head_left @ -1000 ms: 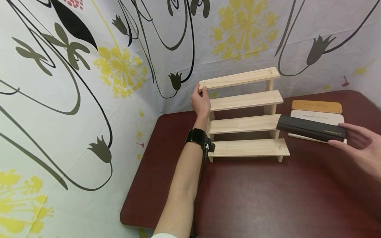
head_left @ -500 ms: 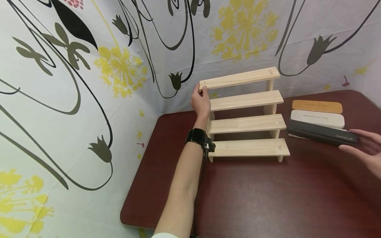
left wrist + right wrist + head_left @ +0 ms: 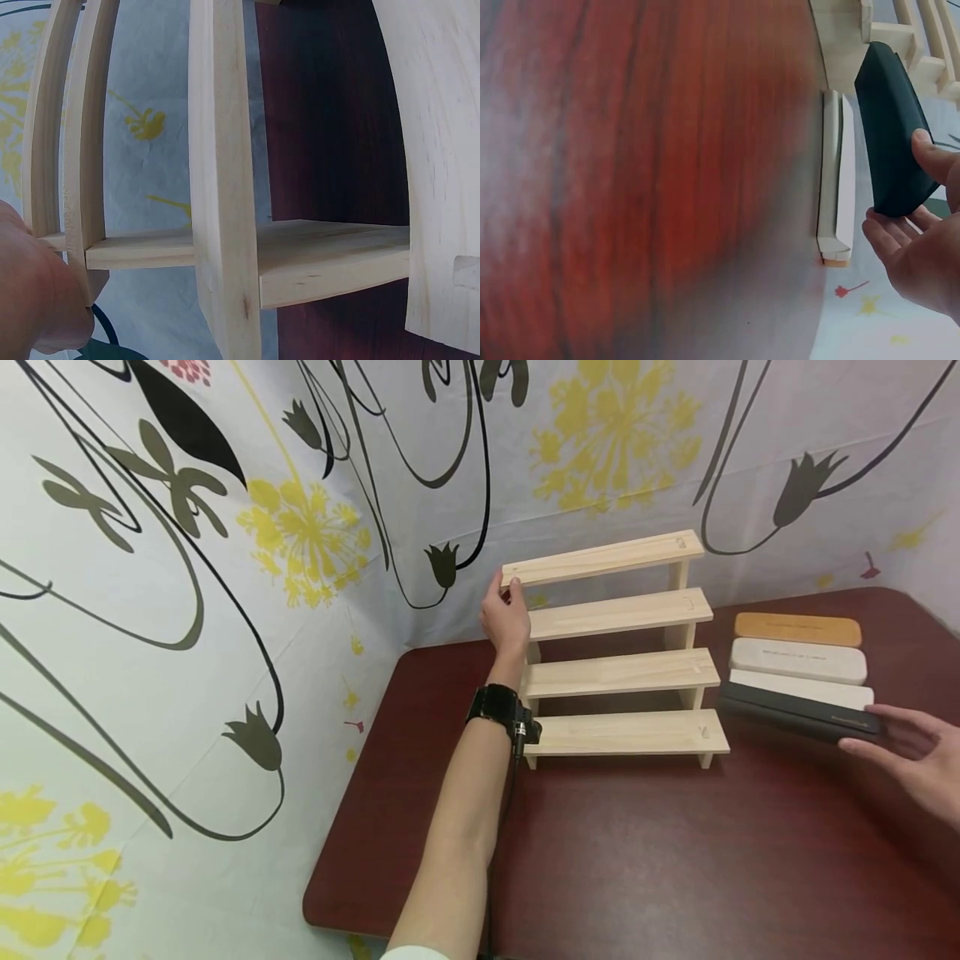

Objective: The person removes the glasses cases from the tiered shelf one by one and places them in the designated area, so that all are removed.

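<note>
A pale wooden stepped rack point(image 3: 622, 672) with several shelves stands on the table. My left hand point(image 3: 506, 618) pinches the left end of its top shelf point(image 3: 603, 557); close up in the left wrist view, the left hand point(image 3: 37, 292) is beside the shelf boards point(image 3: 225, 150). In my right hand point(image 3: 918, 764), thumb and fingers grip the right end of a long black case point(image 3: 798, 712). The right wrist view has this black case point(image 3: 892, 127) held off the table, apart from the pale cases point(image 3: 834, 180) lying there.
Right of the rack, a tan case point(image 3: 797, 630), a white rounded case point(image 3: 797, 661) and a white box point(image 3: 801, 688) lie in a row on the dark red table point(image 3: 637, 860). A patterned cloth point(image 3: 315, 427) hangs behind and to the left.
The black case in my right hand has moved right, away from the rack's shelf, and lower toward me, uncovering the white box. My left hand stays on the top shelf.
</note>
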Demonstrator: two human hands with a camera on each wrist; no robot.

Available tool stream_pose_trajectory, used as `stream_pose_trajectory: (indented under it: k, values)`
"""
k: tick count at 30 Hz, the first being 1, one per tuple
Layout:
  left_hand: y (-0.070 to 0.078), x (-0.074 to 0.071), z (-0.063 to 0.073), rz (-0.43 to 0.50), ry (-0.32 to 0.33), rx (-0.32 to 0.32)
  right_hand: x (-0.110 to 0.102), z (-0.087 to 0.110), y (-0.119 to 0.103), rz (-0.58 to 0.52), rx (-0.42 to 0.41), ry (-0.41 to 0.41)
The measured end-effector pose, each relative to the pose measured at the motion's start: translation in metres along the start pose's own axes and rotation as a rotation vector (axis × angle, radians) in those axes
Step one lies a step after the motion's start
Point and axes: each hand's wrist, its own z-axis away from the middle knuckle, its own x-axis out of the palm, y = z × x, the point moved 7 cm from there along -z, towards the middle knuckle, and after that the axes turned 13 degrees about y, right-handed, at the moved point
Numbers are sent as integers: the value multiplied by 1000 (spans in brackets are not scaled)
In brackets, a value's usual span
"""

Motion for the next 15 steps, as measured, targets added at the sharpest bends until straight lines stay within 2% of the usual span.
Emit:
stream_pose_trajectory:
  k: [7, 11, 15]
  values:
    - [1, 0, 0, -4, 6, 5, -3, 0, 10, -7, 1, -15]
    - [2, 0, 0, -3, 7, 2, -4, 0, 17, -9, 33, -41]
    - [1, -1, 0, -9, 5, -4, -4, 1, 25, 52, 74, -79]
